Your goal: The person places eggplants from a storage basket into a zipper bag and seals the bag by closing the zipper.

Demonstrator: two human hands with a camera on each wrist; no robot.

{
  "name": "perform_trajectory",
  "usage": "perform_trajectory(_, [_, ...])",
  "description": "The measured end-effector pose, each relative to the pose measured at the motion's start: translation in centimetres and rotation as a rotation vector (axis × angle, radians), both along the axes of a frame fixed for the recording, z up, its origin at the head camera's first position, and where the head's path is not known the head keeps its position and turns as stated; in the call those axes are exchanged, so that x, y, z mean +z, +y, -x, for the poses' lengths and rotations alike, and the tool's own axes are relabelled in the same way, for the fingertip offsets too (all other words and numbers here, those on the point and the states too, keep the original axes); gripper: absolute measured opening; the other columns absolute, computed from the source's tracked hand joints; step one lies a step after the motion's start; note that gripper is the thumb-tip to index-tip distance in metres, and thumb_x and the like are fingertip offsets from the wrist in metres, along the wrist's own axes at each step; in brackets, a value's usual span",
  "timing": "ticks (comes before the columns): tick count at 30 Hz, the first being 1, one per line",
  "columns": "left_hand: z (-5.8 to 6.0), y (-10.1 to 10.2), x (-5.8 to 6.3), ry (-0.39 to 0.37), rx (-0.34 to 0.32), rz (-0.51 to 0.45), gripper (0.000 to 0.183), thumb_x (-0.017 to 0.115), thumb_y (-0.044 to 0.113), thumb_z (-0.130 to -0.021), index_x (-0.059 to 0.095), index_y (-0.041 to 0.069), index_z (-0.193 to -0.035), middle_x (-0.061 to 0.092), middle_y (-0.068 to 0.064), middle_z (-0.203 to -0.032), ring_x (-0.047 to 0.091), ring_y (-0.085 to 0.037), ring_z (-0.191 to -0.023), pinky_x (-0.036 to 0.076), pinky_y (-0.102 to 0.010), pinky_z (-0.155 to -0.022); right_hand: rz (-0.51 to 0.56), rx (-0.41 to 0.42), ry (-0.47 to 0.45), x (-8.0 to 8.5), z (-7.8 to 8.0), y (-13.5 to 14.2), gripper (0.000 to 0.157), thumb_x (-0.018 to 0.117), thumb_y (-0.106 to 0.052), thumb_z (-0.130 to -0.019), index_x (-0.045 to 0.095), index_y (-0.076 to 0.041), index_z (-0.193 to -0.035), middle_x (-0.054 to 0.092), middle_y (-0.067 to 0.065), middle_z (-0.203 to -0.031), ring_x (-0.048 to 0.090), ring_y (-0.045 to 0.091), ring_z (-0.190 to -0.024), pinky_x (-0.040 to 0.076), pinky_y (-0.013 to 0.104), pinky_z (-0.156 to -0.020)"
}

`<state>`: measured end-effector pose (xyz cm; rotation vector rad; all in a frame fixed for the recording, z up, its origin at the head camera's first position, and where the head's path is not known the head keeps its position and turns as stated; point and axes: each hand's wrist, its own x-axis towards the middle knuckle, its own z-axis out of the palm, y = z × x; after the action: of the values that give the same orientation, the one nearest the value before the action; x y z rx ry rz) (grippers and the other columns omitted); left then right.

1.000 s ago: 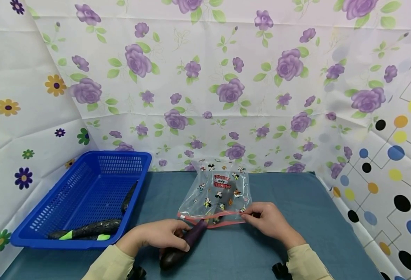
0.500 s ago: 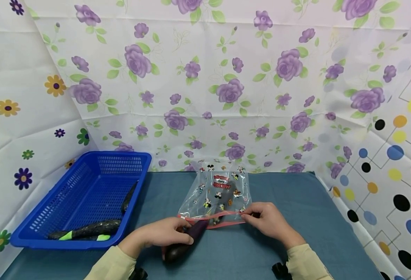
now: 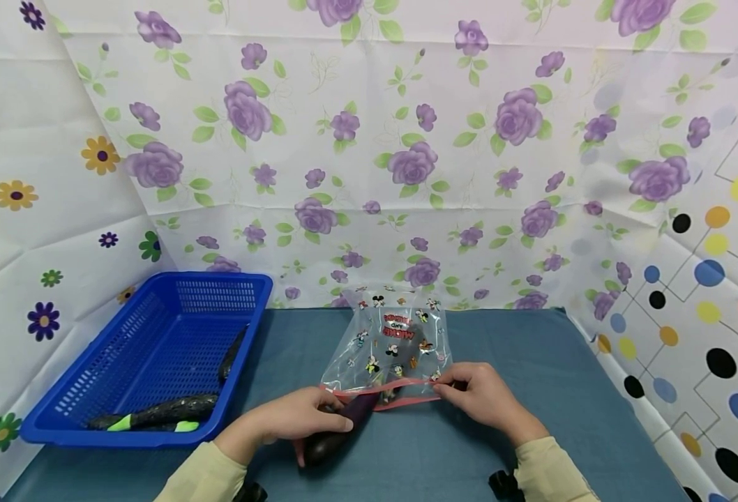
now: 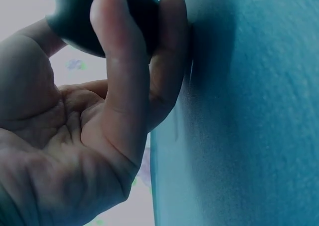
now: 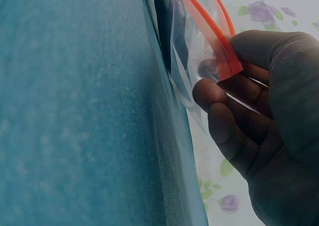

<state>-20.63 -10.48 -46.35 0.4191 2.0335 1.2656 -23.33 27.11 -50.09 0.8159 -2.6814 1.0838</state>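
Note:
My left hand (image 3: 294, 422) grips a dark purple eggplant (image 3: 325, 447), its narrow end inside the mouth of a clear zip bag (image 3: 388, 348). In the left wrist view, fingers (image 4: 124, 76) curl under the rounded end of the eggplant (image 4: 84, 21), low beside the tabletop. The bag lies flat, printed with small cartoon figures and red letters, and has a red zip edge. My right hand (image 3: 485, 397) pinches the right corner of that edge; the right wrist view shows the thumb and fingers on the red strip (image 5: 219, 51). A dark shape shows through the plastic inside the bag.
A blue plastic basket (image 3: 118, 348) stands at the left, holding several dark vegetables (image 3: 168, 410), some with bright green ends. A blue-grey cloth (image 3: 507, 335) covers the table. Flowered sheets (image 3: 369, 139) hang behind and at the left, and a dotted sheet at the right.
My left hand has pushed the eggplant up and to the right, so its narrow end is farther into the bag's mouth. The right hand and the bag have stayed nearly still.

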Motion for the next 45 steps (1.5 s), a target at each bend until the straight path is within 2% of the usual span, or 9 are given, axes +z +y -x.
perform_trajectory(6, [-0.01, 0.01, -0.01, -0.028, -0.001, -0.030, 0.039, 0.074, 0.038, -0.093, 0.068, 0.008, -0.117, 0.067, -0.012, -0.101, 0.067, -0.021, -0.066, 0.054, -0.035, -0.042, 0.000, 0.004, 0.006, 0.04, 0.00, -0.06, 0.005, 0.076, -0.030, -0.095, 0.079, -0.028, -0.092, 0.066, -0.020, -0.079, 0.057, 0.007, -0.060, 0.048, 0.027, -0.053])
perform_trajectory(11, [0.09, -0.15, -0.16, -0.054, 0.011, -0.057, 0.048, 0.076, 0.034, -0.092, 0.063, 0.005, -0.127, 0.065, -0.012, -0.106, 0.069, -0.023, -0.072, 0.055, -0.036, -0.044, -0.002, 0.004, 0.008, 0.09, 0.01, -0.08, 0.005, 0.075, -0.029, -0.095, 0.079, -0.027, -0.092, 0.066, -0.019, -0.079, 0.056, 0.006, -0.059, 0.048, 0.027, -0.053])
perform_trajectory(17, [0.18, -0.40, -0.26, -0.077, 0.002, -0.086, 0.054, 0.076, 0.029, -0.092, 0.058, 0.002, -0.135, 0.068, -0.014, -0.104, 0.069, -0.026, -0.078, 0.056, -0.038, -0.045, -0.005, -0.001, 0.002, 0.03, 0.03, 0.01, 0.006, 0.075, -0.030, -0.095, 0.080, -0.027, -0.092, 0.066, -0.019, -0.079, 0.056, 0.005, -0.059, 0.048, 0.027, -0.053])
perform_trajectory(24, [0.19, -0.57, -0.10, -0.095, -0.021, -0.103, 0.058, 0.076, 0.025, -0.091, 0.054, 0.000, -0.139, 0.068, -0.016, -0.101, 0.068, -0.023, -0.071, 0.056, -0.038, -0.046, -0.010, 0.003, -0.005, 0.18, 0.01, -0.05, 0.006, 0.075, -0.030, -0.096, 0.079, -0.028, -0.092, 0.066, -0.019, -0.079, 0.056, 0.006, -0.059, 0.048, 0.027, -0.053])
perform_trajectory(29, [0.18, -0.61, -0.07, -0.103, -0.030, -0.119, 0.061, 0.076, 0.021, -0.090, 0.053, -0.001, -0.142, 0.067, -0.016, -0.101, 0.068, -0.024, -0.074, 0.057, -0.038, -0.047, -0.009, 0.001, 0.000, 0.13, 0.01, 0.01, 0.006, 0.075, -0.029, -0.095, 0.080, -0.026, -0.092, 0.066, -0.019, -0.079, 0.056, 0.006, -0.059, 0.048, 0.027, -0.053])
perform_trajectory(33, [0.20, -0.64, 0.09, -0.091, -0.036, -0.113, 0.060, 0.076, 0.016, -0.087, 0.053, -0.002, -0.140, 0.068, -0.015, -0.100, 0.067, -0.022, -0.076, 0.057, -0.037, -0.049, -0.006, 0.000, 0.004, 0.08, 0.00, 0.04, 0.006, 0.075, -0.028, -0.095, 0.080, -0.026, -0.093, 0.066, -0.019, -0.080, 0.057, 0.006, -0.060, 0.049, 0.027, -0.053])
perform_trajectory(40, [0.23, -0.70, 0.33, -0.018, -0.044, -0.053, 0.058, 0.079, 0.011, -0.080, 0.059, 0.001, -0.134, 0.068, -0.012, -0.099, 0.063, -0.021, -0.084, 0.055, -0.032, -0.054, -0.008, -0.004, 0.006, 0.04, 0.01, 0.02, 0.006, 0.075, -0.028, -0.095, 0.080, -0.027, -0.092, 0.066, -0.020, -0.079, 0.057, 0.006, -0.060, 0.048, 0.027, -0.054])
perform_trajectory(45, [0.35, -0.86, 0.36, 0.031, -0.067, -0.014, 0.064, 0.081, 0.009, -0.076, 0.059, 0.003, -0.136, 0.067, -0.010, -0.103, 0.061, -0.024, -0.091, 0.053, -0.034, -0.067, -0.013, -0.013, 0.005, -0.06, 0.04, 0.04, 0.005, 0.076, -0.028, -0.095, 0.079, -0.028, -0.091, 0.065, -0.019, -0.077, 0.056, 0.006, -0.058, 0.048, 0.026, -0.052])
